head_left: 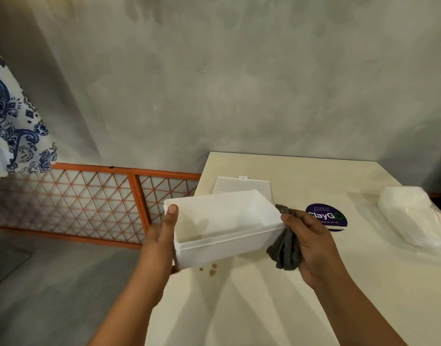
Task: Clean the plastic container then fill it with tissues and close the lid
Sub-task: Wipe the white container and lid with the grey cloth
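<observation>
both hands (164,233) are busy, one on each short end of the plastic container (222,228), which i hold lifted just above the near-left corner of the counter (277,308). its long axis runs across me, left to right, tilted so the open mouth faces up and a little toward me. my left hand grips the left end, thumb hooked over the rim and fingers hidden behind the wall. my right hand (312,248) is curled round a bunched grey cloth (284,248) and presses it against the outside of the right end, thumb resting at the near right corner of the rim.

so the cloth sits at the right end, outside, and the inside of the box lies to its left (it looks bare, nothing in it). as i judge it, the cleaning is under way and the next wipe turns on that: the cloth hand is the nearer one to any unwiped wall, and it would travel leftward along the long axis while the left hand steadies.

the lid (242,184) lies flat on the counter just behind the container, touching nothing i can see. the tissues (409,216), in a clear wrap, lie well apart to the right, on my right hand's side, beyond a round purple sticker (327,217). some small brown spots (212,270) mark the counter just below the container.
</observation>
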